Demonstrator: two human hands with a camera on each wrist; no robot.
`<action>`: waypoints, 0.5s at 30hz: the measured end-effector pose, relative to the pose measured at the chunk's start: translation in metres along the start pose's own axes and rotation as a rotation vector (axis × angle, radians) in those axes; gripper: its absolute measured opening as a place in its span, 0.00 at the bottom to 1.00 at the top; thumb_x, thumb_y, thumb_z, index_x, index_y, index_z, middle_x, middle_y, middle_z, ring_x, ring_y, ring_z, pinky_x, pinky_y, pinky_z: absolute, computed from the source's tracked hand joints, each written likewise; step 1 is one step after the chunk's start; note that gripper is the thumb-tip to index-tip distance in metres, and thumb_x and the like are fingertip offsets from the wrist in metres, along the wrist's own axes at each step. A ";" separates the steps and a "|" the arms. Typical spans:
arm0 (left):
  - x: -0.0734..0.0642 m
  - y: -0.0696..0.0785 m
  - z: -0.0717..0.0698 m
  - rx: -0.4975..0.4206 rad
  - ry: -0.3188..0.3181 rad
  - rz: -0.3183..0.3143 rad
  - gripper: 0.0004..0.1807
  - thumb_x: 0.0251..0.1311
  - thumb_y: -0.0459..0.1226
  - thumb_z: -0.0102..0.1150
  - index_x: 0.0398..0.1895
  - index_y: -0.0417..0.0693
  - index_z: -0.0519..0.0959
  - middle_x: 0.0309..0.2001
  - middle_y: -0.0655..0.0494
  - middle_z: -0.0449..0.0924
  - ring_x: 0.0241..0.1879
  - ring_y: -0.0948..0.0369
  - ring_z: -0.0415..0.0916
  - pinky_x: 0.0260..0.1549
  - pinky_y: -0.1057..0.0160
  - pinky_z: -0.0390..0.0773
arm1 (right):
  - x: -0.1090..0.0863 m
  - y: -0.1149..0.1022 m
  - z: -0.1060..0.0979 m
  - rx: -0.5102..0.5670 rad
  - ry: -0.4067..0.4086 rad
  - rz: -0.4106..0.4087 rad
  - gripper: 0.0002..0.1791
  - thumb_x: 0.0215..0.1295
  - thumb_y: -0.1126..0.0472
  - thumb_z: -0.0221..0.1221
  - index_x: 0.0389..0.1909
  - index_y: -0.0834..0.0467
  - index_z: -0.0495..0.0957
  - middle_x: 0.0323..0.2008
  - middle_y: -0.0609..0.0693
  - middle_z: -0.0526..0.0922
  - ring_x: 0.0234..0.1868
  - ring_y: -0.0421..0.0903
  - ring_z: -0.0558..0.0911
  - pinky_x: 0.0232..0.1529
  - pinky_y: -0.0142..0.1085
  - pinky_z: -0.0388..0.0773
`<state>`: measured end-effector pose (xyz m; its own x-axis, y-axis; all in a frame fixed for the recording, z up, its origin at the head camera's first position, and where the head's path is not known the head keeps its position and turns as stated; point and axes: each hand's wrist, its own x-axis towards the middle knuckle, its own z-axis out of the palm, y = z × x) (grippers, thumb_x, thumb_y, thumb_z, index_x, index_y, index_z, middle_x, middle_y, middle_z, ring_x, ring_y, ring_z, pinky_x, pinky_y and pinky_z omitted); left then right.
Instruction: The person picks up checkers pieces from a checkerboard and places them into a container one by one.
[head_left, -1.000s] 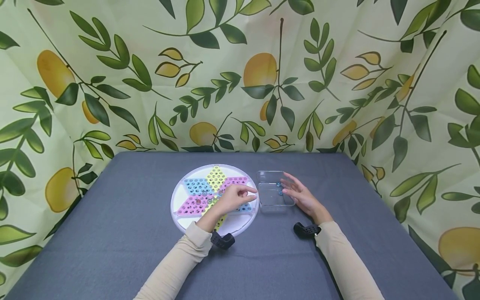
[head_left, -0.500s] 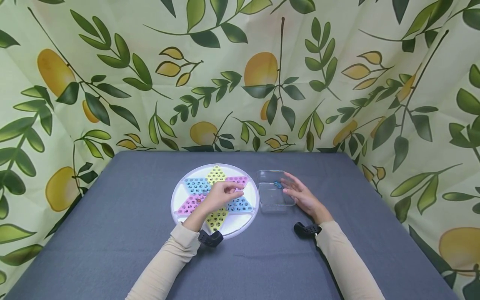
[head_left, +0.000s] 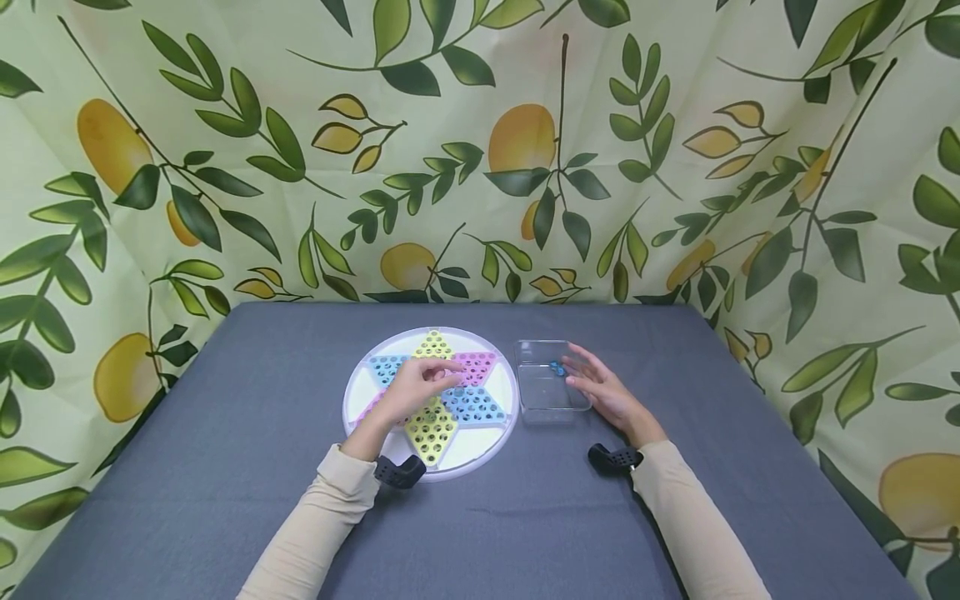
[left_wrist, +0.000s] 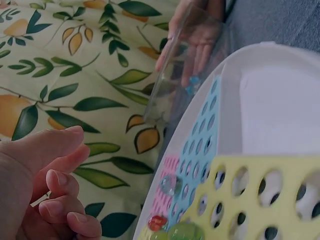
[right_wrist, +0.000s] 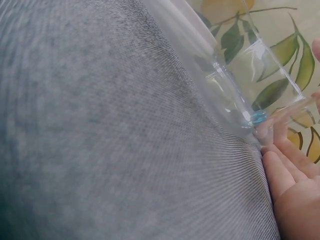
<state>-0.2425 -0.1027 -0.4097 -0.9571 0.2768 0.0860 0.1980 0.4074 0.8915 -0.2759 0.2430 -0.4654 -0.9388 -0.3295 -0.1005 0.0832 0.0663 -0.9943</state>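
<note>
My left hand (head_left: 416,387) hovers over the left half of a round white Chinese checkers board (head_left: 480,454) with a pink, blue and yellow star. Its fingers are loosely bent, and no marble shows between them in the left wrist view. Near them on the board lie a clear marble (left_wrist: 171,185), a red marble (left_wrist: 157,223) and a green marble (left_wrist: 186,232). My right hand (head_left: 611,400) rests along the right side of a clear plastic box (head_left: 551,410), fingers extended against its wall. Blue marbles (head_left: 557,367) sit inside the box near those fingers.
A grey cloth (head_left: 525,517) covers the table. The box stands close to the board's right edge. Behind rises a curtain (head_left: 450,200) printed with leaves and lemons. Black wrist straps (head_left: 400,472) are on both arms.
My left hand has moved left from beside the box to over the board's left half. A blue marble in the box has rolled back to the others. My right hand stays put.
</note>
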 end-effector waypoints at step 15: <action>-0.004 -0.016 -0.031 0.077 0.082 -0.062 0.16 0.60 0.38 0.62 0.50 0.41 0.82 0.20 0.61 0.62 0.22 0.66 0.58 0.20 0.73 0.60 | 0.001 0.002 -0.002 -0.005 -0.018 -0.031 0.41 0.70 0.63 0.54 0.76 0.52 0.42 0.77 0.62 0.45 0.79 0.58 0.42 0.77 0.57 0.37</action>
<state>-0.2485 -0.1373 -0.4104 -0.9814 0.1781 0.0712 0.1510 0.4882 0.8596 -0.2769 0.2444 -0.4671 -0.9348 -0.3482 -0.0702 0.0522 0.0609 -0.9968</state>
